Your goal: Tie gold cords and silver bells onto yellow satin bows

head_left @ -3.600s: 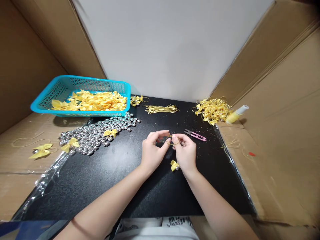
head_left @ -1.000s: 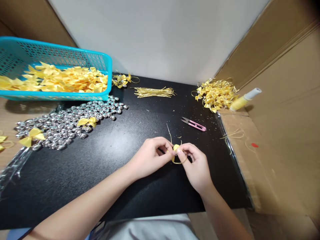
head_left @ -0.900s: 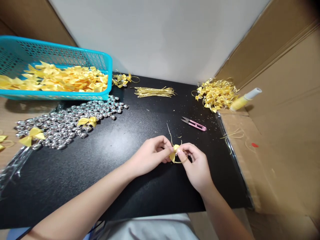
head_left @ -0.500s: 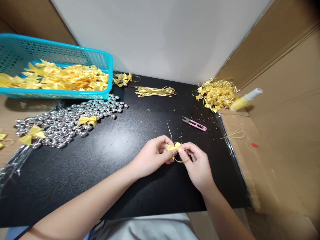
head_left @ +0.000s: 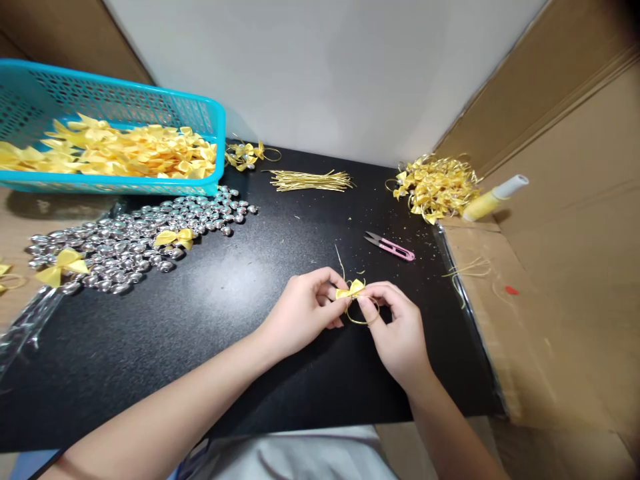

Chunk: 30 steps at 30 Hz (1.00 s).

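Observation:
Between my hands, low over the black table (head_left: 240,373), is a small yellow bow (head_left: 351,289) with a gold cord attached. My left hand (head_left: 310,310) pinches the bow's left side between thumb and fingers. My right hand (head_left: 397,327) is closed at the bow's right side, thumb against the fingers, on the gold cord (head_left: 361,323), which loops below the bow. A thin loose end of cord sticks up behind my left fingertips. Pink thread snips (head_left: 397,249) lie on the table beyond my right hand.
A turquoise basket (head_left: 221,150) of yellow bows stands back left, with silver beads (head_left: 115,250) before it. Gold cords (head_left: 310,181) lie at the back centre. A pile of bows with cords (head_left: 437,187) and a white-and-yellow tube (head_left: 493,199) are back right.
The bow has tilted slightly between my fingers, its right loop a little higher. Both hands keep their hold, and the view has shifted slightly.

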Tool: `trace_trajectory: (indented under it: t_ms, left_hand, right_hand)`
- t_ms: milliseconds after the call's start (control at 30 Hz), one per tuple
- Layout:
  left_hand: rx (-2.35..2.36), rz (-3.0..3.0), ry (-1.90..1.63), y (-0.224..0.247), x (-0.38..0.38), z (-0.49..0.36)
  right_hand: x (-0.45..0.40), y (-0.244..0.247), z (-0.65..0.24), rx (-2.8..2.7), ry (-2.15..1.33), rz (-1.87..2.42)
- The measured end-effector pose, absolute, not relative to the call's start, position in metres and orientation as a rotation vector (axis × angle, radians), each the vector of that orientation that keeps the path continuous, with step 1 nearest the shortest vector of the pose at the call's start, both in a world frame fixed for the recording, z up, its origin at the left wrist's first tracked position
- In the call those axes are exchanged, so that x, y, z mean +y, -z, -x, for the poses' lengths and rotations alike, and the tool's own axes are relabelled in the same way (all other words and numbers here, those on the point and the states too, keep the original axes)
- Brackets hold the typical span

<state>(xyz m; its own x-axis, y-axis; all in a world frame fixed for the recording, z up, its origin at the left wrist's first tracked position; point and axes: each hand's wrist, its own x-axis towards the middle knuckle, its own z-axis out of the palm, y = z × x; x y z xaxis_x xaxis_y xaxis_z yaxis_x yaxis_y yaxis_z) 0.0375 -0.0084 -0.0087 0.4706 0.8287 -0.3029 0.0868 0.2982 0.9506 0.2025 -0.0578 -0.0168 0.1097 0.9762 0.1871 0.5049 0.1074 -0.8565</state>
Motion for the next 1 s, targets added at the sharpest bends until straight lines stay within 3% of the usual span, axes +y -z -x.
trace_trajectory:
  t_ms: [267, 1000]
  left_hand:
    - [0.960, -1.235, -0.603, 0.0107, -0.0089, -0.0369]
    - [0.956, -1.406, -0.613, 0.0095, -0.0062, -0.0355]
  right_hand:
    - [-0.0561, 0.0119, -0.2035, -1.580, -0.573, 1.504]
    - [-0.0522, 0.0139, -0.2099, -1.521, -0.721, 1.427]
